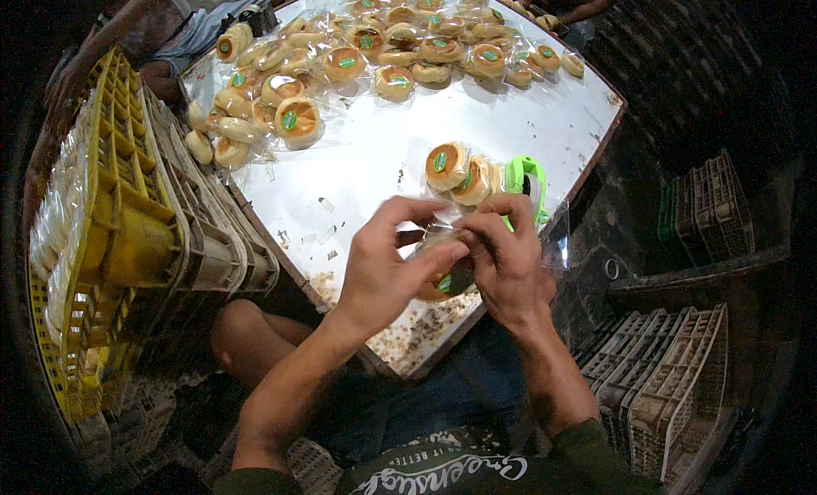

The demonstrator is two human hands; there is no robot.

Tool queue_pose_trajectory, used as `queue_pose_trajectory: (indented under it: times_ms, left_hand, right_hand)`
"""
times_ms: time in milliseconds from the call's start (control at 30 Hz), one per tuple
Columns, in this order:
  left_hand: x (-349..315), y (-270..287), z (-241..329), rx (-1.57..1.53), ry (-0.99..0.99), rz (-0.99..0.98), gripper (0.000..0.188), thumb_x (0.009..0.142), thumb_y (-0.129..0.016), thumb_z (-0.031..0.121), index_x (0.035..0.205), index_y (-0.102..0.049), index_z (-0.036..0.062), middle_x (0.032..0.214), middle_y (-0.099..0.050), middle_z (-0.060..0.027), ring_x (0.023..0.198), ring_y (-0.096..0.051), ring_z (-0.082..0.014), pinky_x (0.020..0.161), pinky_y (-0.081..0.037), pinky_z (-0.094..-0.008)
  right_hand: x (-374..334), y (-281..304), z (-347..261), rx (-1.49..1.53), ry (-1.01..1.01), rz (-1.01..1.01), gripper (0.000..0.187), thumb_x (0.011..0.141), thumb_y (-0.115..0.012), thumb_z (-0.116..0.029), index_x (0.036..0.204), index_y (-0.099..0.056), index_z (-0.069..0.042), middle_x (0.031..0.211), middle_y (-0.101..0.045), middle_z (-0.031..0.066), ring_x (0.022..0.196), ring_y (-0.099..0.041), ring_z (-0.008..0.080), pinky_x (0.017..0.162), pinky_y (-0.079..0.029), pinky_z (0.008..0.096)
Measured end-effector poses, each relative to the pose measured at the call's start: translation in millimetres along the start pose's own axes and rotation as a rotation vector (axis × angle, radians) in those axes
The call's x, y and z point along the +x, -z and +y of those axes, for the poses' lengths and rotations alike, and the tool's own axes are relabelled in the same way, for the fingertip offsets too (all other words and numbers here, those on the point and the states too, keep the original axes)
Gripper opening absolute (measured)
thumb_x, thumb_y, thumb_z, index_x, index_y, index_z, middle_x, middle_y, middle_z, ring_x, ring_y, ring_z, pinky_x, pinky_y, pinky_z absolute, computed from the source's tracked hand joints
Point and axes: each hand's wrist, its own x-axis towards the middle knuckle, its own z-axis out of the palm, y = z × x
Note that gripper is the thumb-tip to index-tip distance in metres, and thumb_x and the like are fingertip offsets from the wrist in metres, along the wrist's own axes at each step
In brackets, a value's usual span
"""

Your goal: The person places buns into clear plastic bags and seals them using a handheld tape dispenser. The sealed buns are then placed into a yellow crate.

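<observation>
Over the near part of the white table, both my hands work on one round bun in a clear plastic bag (446, 282) with a green label. My left hand (387, 252) curls round it, thumb along the bun and forefinger at the gathered plastic. With thumb and fingertips, my right hand (507, 261) pinches the bag's upper end. The bun is partly hidden behind my fingers. Just beyond lie several bagged buns in a short row (446, 165). Beside them, past my right hand, is a bright green plastic device (525, 173) with a rounded frame; its kind is unclear.
Many bagged buns (343, 64) are heaped across the far side of the white table (357, 167). Yellow crates (128, 206) stand at left; pale crates (672, 367) stand at lower right. Crumbs (425, 333) cover the near corner. Other people (570, 1) are at the far edges.
</observation>
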Motion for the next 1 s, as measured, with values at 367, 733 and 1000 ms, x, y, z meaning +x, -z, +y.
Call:
queue_pose_trajectory:
  times_ms: [367,733,1000]
  left_hand:
    - [4.9,-12.8,-47.5,-0.245,0.002,0.429,0.023,0.087,-0.061,-0.001,0.094,-0.042,0.0082,0.086,-0.053,-0.0027,0.078,-0.049,-0.0090,0.073,-0.044,-0.0257]
    - [9.5,-29.6,-50.9,-0.103,0.071,0.300,0.021,0.086,-0.063,0.002,0.095,-0.044,0.0047,0.088,-0.052,-0.0041,0.082,-0.051,-0.0111,0.077,-0.045,-0.0289]
    - [6.8,-30.1,-71.6,0.012,0.125,0.293,0.019,0.087,-0.062,0.005,0.097,-0.046,0.0014,0.086,-0.052,-0.0054,0.082,-0.051,-0.0127,0.075,-0.044,-0.0294]
  right_hand:
    - [-20.4,-48.0,18.7,0.716,-0.451,0.454,0.040,0.090,-0.058,-0.001,0.127,-0.045,-0.003,0.118,-0.058,0.0129,0.104,-0.056,0.0216,0.095,-0.045,0.0341]
    - [-74.9,-0.5,142.6,-0.191,-0.700,0.343,0.035,0.093,-0.063,-0.029,0.084,-0.067,0.004,0.101,-0.058,0.0154,0.092,-0.056,0.0252,0.083,-0.043,0.0354]
    - [-86.6,-44.4,68.4,0.667,-0.758,0.312,0.024,0.095,-0.063,-0.021,0.088,-0.067,0.002,0.095,-0.064,0.0056,0.093,-0.056,0.0130,0.081,-0.044,0.0276]
